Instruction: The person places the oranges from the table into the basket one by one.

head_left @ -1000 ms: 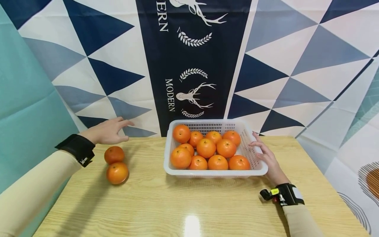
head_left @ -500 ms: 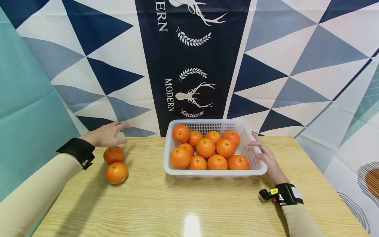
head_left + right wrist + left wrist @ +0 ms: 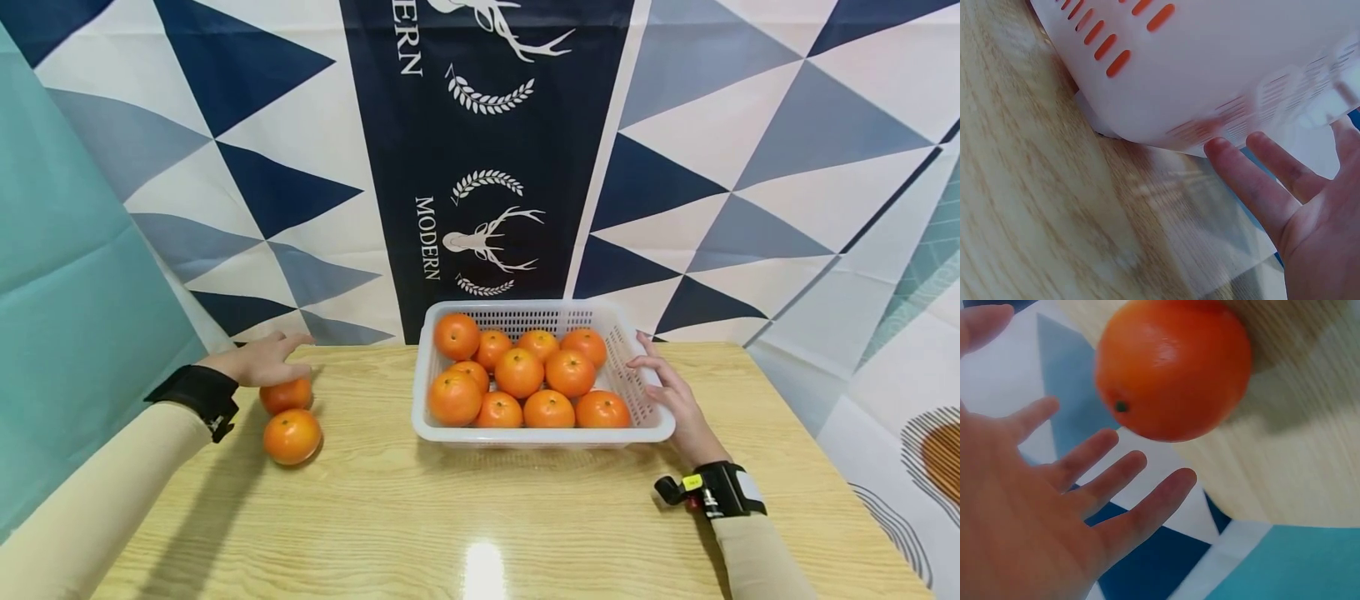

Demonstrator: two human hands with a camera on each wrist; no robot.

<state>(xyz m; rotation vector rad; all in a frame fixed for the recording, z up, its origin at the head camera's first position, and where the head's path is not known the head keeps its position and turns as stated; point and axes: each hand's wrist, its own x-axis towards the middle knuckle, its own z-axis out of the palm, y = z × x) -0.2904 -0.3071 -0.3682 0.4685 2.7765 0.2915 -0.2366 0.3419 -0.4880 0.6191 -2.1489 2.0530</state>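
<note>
My left hand (image 3: 258, 361) hovers over the farther of two oranges on the left of the table, partly hiding that orange (image 3: 287, 395). The left wrist view shows its fingers (image 3: 1147, 506) spread beside an orange (image 3: 1172, 369), apparently apart from it. Just in front of that one lies the nearer orange (image 3: 292, 437). Over on the right, my right hand (image 3: 682, 408) holds the side rim of a white plastic basket (image 3: 525, 436). Some fingertips (image 3: 1217, 149) meet its slotted outer wall in the right wrist view. Several oranges (image 3: 519, 372) lie inside the basket.
The wooden table (image 3: 360, 517) runs back to a patterned cloth (image 3: 480, 125) hanging close behind the basket. A teal cloth (image 3: 75, 275) hangs along the left side.
My left hand has come down from above the farther orange and now covers part of it. The right hand stays at the basket's side; the oranges lie as before.
</note>
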